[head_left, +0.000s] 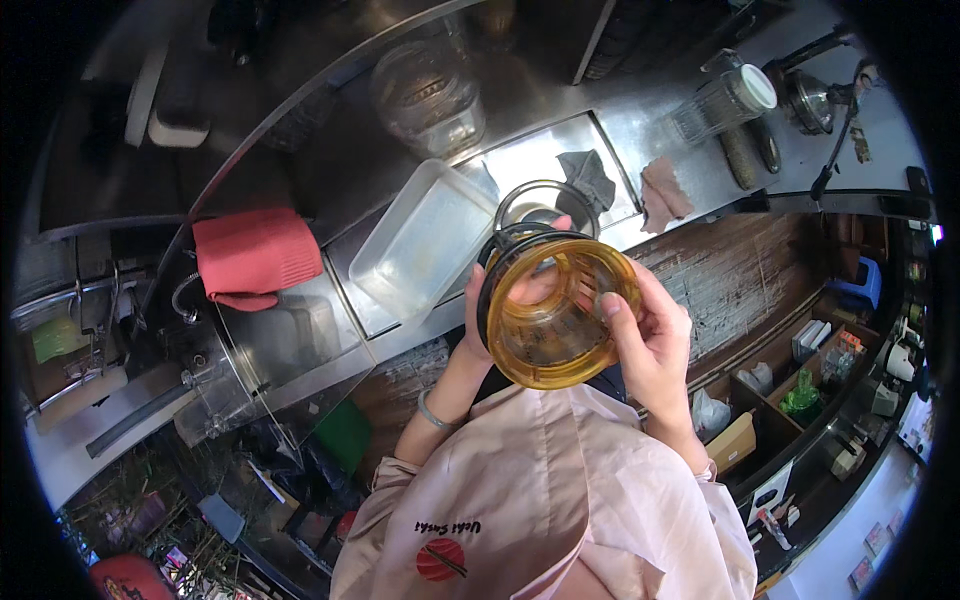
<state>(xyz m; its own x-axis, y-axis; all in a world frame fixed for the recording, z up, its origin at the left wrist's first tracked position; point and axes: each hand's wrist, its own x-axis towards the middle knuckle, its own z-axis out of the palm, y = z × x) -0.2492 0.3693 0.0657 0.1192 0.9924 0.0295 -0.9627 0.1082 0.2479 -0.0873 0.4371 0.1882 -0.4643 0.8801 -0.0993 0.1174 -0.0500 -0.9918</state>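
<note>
Between my hands I hold a see-through amber vessel, tilted so that its wide round mouth faces me. Ribs or slots line its inside, and a black collar circles its far part. My left hand grips it from the left at the collar, with some fingers partly hidden behind it. The right hand pinches the rim, thumb on the inner wall and fingers outside. A round ring shows just beyond the vessel; I cannot tell whether it is joined to it. Close by on the counter lies a clear rectangular tub.
A dark cloth and a pinkish cloth lie on the steel counter. At the left is a red knitted cloth. Beyond stand a large clear jar and a white-lidded pitcher. Shelves hold goods at the right.
</note>
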